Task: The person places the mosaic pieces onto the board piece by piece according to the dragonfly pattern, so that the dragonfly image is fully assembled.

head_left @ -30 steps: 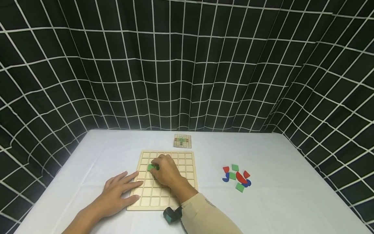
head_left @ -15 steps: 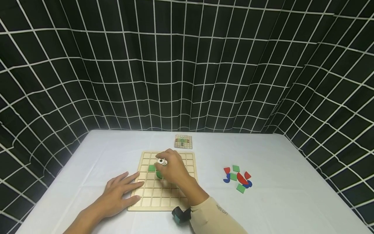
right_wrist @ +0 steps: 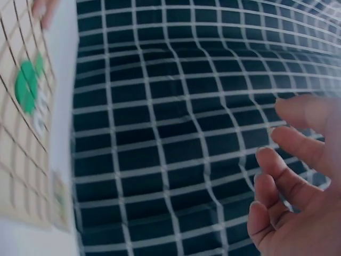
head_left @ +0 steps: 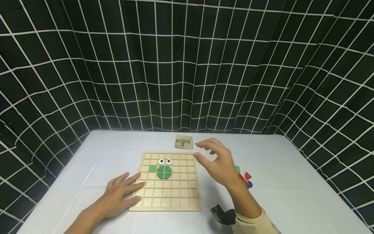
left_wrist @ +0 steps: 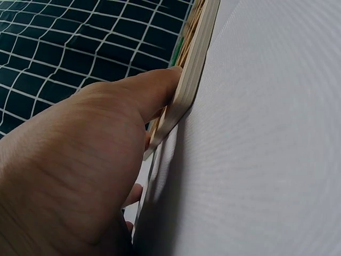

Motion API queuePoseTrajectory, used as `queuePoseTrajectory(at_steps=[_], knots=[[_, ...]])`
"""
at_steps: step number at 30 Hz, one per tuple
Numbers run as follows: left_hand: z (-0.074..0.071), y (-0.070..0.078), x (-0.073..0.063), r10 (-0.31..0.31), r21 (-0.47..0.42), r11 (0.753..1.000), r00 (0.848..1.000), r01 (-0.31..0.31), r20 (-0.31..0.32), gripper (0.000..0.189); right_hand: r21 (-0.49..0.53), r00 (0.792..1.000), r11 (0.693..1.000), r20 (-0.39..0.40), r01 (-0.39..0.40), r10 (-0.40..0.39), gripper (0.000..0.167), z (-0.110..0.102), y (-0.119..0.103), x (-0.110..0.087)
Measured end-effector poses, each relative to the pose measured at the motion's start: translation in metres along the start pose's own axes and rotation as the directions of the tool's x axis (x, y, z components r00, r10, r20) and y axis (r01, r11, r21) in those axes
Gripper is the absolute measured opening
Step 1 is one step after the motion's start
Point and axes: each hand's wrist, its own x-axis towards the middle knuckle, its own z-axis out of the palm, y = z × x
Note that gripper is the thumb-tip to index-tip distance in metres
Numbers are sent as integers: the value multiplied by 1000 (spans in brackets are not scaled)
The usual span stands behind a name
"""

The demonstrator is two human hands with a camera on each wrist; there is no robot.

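Right grip [head_left: 219,164], fingers and thumb apart and holding nothing, hangs near the board [head_left: 165,209]; left grip [head_left: 118,196] rests, fingers extended, on its left edge. If I pushed sideways there, the board could skid on the table [head_left: 286,201]. It looks pale, wooden, gridded, with a green disc [head_left: 164,173] and two eye pieces [head_left: 168,161].

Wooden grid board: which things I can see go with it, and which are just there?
Looks like part of the job:
wooden grid board
eye pieces
green square
green circle
red pieces
blue piece
loose green piece
picture card

Probably just there:
white tablecloth
black curtain with white lines
black wrist gadget
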Motion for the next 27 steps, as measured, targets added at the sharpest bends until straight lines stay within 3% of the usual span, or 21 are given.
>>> queuePoseTrajectory(at_steps=[8, 15, 19, 23, 27], knots=[[2, 0, 1, -5, 3, 1000, 1000, 5, 2, 44, 43, 996, 995, -31, 87, -86, 37, -60, 18, -15], [0, -2, 1, -7, 10, 1000, 1000, 7, -5, 44, 150, 995, 984, -10, 99, -99, 45, -84, 54, -26], [-1, -2, 1, -7, 10, 1000, 1000, 7, -3, 44, 160, 998, 986, 17, 53, -57, 43, -88, 74, -31], [0, -3, 2, -8, 5, 1000, 1000, 8, 1, 44, 87, 997, 995, 64, -59, 53, 37, -87, 94, -38], [2, -3, 2, -10, 0, 1000, 1000, 10, -1, 44, -9, 969, 976, 122, -217, 217, 31, -85, 116, -47]])
